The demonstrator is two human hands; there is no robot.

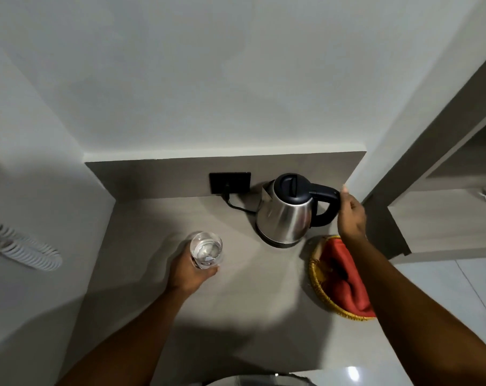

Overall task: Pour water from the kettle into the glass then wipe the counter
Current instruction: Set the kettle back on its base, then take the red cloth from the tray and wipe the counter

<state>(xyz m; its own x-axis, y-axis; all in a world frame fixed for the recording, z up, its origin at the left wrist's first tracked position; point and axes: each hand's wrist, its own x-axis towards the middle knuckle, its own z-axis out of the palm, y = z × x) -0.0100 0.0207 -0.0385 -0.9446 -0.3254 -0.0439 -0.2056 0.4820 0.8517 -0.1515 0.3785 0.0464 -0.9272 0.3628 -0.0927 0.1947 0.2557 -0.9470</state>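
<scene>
A steel kettle (285, 215) with a black lid and black handle stands on its base at the back right of the grey counter (236, 302). My right hand (351, 213) is at the handle's outer side, fingers bent by it; whether it grips is unclear. A clear glass (206, 249) with some water stands left of the kettle, and my left hand (190, 271) is wrapped around its near side. A red cloth (344, 277) lies in a yellow woven basket (317, 282) at the counter's right edge, under my right forearm.
A black wall socket (230, 181) with the kettle's cord plugged in sits on the backsplash. A white coiled cord (27, 249) hangs on the left wall. The counter ends at the right, with pale floor tiles and a wooden unit (445, 218) beyond.
</scene>
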